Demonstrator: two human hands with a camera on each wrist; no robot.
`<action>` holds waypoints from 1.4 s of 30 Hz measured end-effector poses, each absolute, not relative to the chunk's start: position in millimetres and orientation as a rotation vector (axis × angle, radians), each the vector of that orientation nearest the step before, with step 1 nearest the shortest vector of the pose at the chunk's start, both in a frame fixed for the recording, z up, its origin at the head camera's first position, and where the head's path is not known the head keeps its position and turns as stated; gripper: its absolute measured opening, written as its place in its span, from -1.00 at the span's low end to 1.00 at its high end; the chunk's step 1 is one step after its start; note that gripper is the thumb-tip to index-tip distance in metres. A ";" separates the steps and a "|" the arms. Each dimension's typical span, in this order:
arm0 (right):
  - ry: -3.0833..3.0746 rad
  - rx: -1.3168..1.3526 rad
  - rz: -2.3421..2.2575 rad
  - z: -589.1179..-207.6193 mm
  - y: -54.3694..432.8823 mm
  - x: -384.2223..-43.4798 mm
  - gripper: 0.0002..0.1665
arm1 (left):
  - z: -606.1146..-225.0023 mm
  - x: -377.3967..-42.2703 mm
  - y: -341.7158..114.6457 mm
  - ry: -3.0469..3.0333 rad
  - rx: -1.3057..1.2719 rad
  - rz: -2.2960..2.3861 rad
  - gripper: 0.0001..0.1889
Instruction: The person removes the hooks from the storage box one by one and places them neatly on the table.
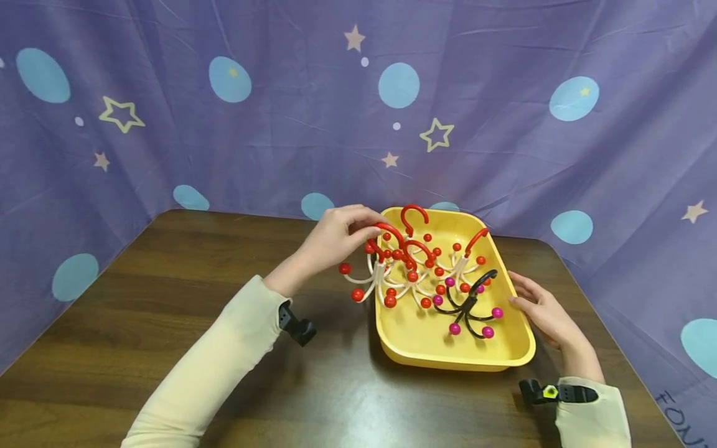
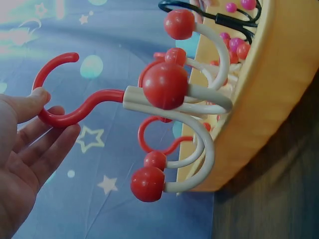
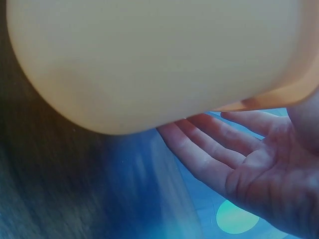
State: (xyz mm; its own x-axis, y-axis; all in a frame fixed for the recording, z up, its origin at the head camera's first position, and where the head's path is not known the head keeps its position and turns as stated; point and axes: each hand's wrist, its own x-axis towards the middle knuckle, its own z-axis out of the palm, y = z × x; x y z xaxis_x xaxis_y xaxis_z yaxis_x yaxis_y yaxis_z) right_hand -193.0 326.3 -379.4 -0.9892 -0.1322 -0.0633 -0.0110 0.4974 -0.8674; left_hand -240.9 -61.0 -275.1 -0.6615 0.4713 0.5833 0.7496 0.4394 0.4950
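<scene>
Red hooked hanger (image 1: 374,264) pinched by left hand (image 1: 336,236) above yellow tray (image 1: 448,358); right hand (image 1: 546,311) flat, relaxed, beside tray wall.

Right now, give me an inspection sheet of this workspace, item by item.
Surface: dark wooden table.
Job's things: yellow tray holding red-and-white hooks and a black hook with pink balls.
Clutter: nothing seen.
Hands: left hand pinches a red-and-white hook at the tray's left rim; right hand rests open against the tray's right side.
Cables: nothing seen; wrist cameras strapped on.
Surroundings: purple star-and-dot cloth backdrop.
</scene>
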 end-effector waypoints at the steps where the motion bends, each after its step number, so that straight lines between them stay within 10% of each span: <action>1: 2.608 -0.127 -1.516 -379.6 326.6 -192.9 -0.30 | -275.2 -242.1 -63.5 -2.342 -1.018 -1.078 -0.84; 42: 2.499 -0.122 -1.631 -387.9 332.2 -195.2 -0.25 | -301.7 -313.6 -94.1 -2.508 -0.467 -1.133 -0.79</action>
State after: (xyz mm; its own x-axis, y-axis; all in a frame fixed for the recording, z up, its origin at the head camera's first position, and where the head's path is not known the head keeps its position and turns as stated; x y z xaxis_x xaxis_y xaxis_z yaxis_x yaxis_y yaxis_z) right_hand -195.2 332.2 -387.9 -0.9847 -0.1522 -0.0852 0.0167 0.4039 -0.9146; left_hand -313.6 -94.1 -301.7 -0.8849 0.1522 0.4403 0.4310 0.6261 0.6498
